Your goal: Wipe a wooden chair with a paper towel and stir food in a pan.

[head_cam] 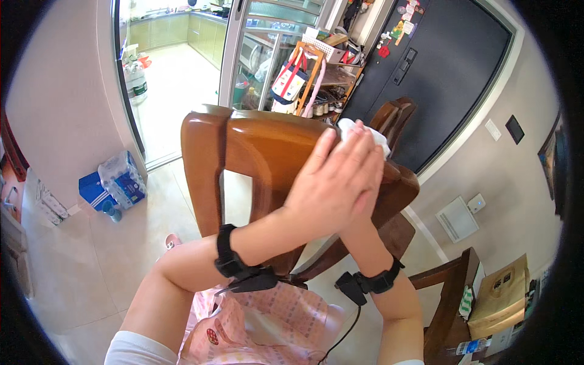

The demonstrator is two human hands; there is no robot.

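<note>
Before me stands a brown, glossy wooden chair [273, 132], its curved backrest facing up toward me. My left hand [335, 182] reaches over the top rail with its back up, one finger spread from the others. Under its fingertips a white cloth [383, 142] shows at the rail's edge. My right hand [365, 205] is beneath the left and mostly covered by it; its wrist comes up from the right. Whether the left fingers grip the cloth or only lie over it is hidden, and so is the right hand's hold. Black straps with small boxes circle both wrists.
Another wooden chair [392, 114] stands behind, near the dark door [449, 68]. At right, a wooden table [449, 315] bears a brown paper bag [499, 299] and a plastic bottle [472, 346]. Wrapped bottles [121, 175] sit on the floor at left. A cable hangs from my right wrist strap.
</note>
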